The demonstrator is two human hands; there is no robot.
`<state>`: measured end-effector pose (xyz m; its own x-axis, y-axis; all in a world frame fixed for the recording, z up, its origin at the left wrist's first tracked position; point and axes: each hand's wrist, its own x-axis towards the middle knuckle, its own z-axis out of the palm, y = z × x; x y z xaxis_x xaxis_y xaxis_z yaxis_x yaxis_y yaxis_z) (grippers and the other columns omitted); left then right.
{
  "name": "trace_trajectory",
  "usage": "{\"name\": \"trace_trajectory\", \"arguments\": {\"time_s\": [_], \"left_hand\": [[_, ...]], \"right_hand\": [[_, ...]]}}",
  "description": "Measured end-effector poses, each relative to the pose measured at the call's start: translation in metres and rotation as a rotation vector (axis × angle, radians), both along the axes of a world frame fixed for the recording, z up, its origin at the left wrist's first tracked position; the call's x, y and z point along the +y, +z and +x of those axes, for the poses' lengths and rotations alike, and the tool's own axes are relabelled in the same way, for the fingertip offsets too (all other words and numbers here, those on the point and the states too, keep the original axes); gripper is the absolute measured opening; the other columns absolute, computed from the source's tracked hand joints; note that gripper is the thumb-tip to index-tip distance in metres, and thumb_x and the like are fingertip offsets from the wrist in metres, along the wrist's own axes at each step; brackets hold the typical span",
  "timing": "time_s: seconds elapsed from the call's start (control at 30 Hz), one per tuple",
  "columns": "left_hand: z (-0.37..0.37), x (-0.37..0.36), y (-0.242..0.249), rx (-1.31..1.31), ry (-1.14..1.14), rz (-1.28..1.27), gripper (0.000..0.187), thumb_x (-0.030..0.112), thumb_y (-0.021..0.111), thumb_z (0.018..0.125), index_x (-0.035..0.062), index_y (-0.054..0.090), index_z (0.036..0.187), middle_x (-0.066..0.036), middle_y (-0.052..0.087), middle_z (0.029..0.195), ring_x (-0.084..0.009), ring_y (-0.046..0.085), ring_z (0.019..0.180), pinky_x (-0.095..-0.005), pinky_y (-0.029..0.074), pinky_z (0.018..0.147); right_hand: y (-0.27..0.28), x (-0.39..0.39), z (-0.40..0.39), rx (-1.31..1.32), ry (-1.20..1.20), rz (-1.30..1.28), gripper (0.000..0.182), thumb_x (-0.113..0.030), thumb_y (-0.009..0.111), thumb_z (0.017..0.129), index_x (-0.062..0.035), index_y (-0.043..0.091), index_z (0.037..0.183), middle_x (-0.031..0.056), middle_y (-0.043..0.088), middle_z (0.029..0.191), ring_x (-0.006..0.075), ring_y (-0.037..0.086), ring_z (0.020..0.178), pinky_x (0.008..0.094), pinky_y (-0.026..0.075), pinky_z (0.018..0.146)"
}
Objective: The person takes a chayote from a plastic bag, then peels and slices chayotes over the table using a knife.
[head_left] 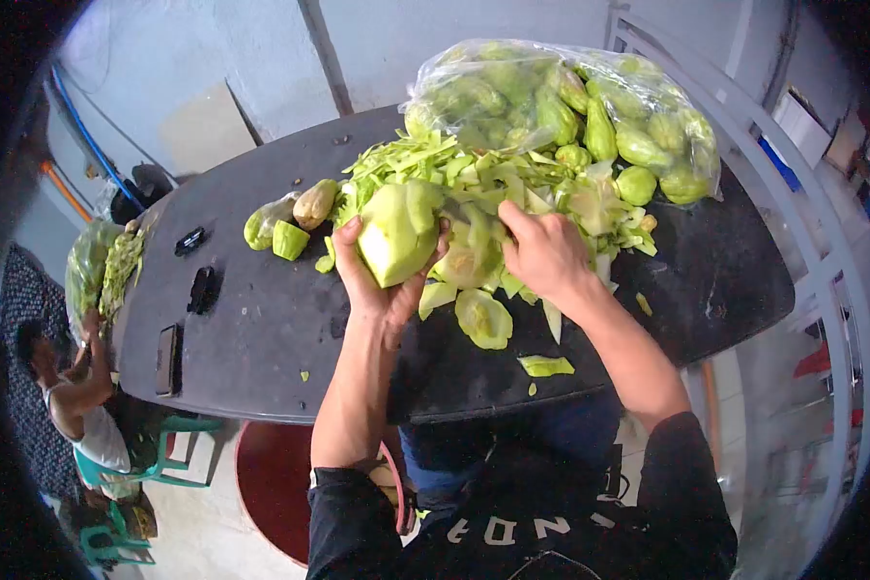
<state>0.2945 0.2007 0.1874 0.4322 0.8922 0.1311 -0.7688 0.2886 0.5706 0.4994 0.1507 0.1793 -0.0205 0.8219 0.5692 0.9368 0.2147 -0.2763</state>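
My left hand is closed around a large peeled chayote, its pale green flesh faceted with cuts. To its right, my right hand is closed with the thumb pointing at the chayote; I cannot tell what it grips, as the area before the thumb is blurred. Beneath and behind both hands lies a heap of sliced chayote. A cut chayote piece rests just below the hands, with another slice nearer the front edge.
On the black table, a clear bag of whole chayotes stands at the back. Some chayotes sit left of the heap, farther left a dark phone. Below is a red tub. Another person works at the far left.
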Motion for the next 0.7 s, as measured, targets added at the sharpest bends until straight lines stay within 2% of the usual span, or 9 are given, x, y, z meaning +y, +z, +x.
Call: {"name": "trace_trajectory", "arguments": {"time_s": [0.03,0.17,0.23,0.27,0.33,0.37,0.43,0.47,0.7], "left_hand": [[0.001,-0.002,0.001,0.003,-0.003,0.005,0.070,0.053,0.058,0.078,0.0077,0.048,0.131,-0.017,0.058,0.118,-0.0365,0.060,0.099,-0.0477,0.052,0.080],[0.006,-0.002,-0.002,-0.055,-0.067,0.064,0.073,0.055,0.057,0.079,0.0067,0.048,0.133,-0.019,0.057,0.120,-0.0389,0.060,0.101,-0.0463,0.053,0.082],[0.009,-0.003,-0.001,-0.052,0.091,-0.189,0.070,0.057,0.057,0.082,0.0072,0.049,0.130,-0.018,0.058,0.120,-0.0372,0.060,0.102,-0.0472,0.053,0.086],[0.010,-0.001,-0.002,-0.041,0.168,-0.213,0.065,0.057,0.056,0.084,0.0078,0.052,0.127,-0.015,0.058,0.120,-0.0338,0.060,0.103,-0.0477,0.053,0.089],[0.008,0.003,-0.004,-0.014,0.212,-0.215,0.063,0.057,0.055,0.085,0.0083,0.053,0.125,-0.014,0.059,0.118,-0.0319,0.060,0.102,-0.0473,0.053,0.089],[0.008,0.005,-0.005,0.005,0.248,-0.213,0.061,0.057,0.055,0.086,0.0088,0.054,0.124,-0.012,0.060,0.117,-0.0299,0.061,0.102,-0.0470,0.053,0.089],[0.008,0.008,-0.008,0.016,0.262,-0.190,0.060,0.057,0.054,0.086,0.0094,0.057,0.121,-0.012,0.061,0.114,-0.0279,0.061,0.101,-0.0459,0.052,0.088],[0.010,0.005,-0.010,0.033,0.244,-0.164,0.060,0.058,0.055,0.085,0.0093,0.058,0.120,-0.012,0.062,0.112,-0.0278,0.061,0.100,-0.0452,0.052,0.087],[0.012,0.006,-0.021,-0.109,0.082,-0.080,0.061,0.057,0.055,0.083,0.0091,0.056,0.121,-0.013,0.062,0.110,-0.0291,0.060,0.099,-0.0440,0.051,0.086]], "right_hand": [[0.002,0.000,0.001,-0.020,-0.099,-0.070,0.021,-0.007,0.066,0.076,-0.0065,0.053,0.093,0.0189,0.064,0.068,0.0406,0.064,0.067,0.0491,0.051,0.059],[0.003,0.000,0.018,-0.007,-0.120,-0.082,0.018,-0.007,0.064,0.079,-0.0060,0.052,0.093,0.0186,0.064,0.068,0.0413,0.064,0.067,0.0501,0.051,0.060],[0.002,0.000,0.013,0.034,-0.094,-0.078,0.021,-0.007,0.065,0.077,-0.0057,0.052,0.093,0.0183,0.065,0.071,0.0407,0.065,0.068,0.0491,0.051,0.060],[-0.003,0.001,0.009,0.040,-0.085,-0.083,0.021,-0.007,0.065,0.077,-0.0057,0.052,0.093,0.0183,0.065,0.071,0.0407,0.065,0.068,0.0491,0.051,0.060],[-0.011,0.002,0.006,-0.010,0.041,0.126,0.023,-0.008,0.067,0.073,-0.0079,0.051,0.090,0.0144,0.065,0.070,0.0378,0.066,0.065,0.0480,0.052,0.055],[-0.013,0.002,0.003,-0.010,0.043,0.124,0.023,-0.008,0.067,0.073,-0.0079,0.051,0.090,0.0144,0.065,0.070,0.0378,0.066,0.065,0.0480,0.052,0.055],[-0.014,-0.001,-0.006,-0.080,0.189,0.321,0.026,-0.007,0.068,0.067,-0.0081,0.050,0.085,0.0096,0.061,0.066,0.0327,0.064,0.060,0.0439,0.051,0.052],[-0.011,-0.004,-0.010,-0.124,0.253,0.371,0.026,-0.009,0.068,0.065,-0.0083,0.051,0.084,0.0064,0.057,0.062,0.0273,0.063,0.057,0.0401,0.050,0.050],[-0.004,-0.016,-0.027,-0.221,0.323,0.449,0.025,-0.013,0.069,0.068,-0.0070,0.055,0.087,0.0044,0.057,0.065,0.0227,0.063,0.059,0.0358,0.051,0.052]]}}
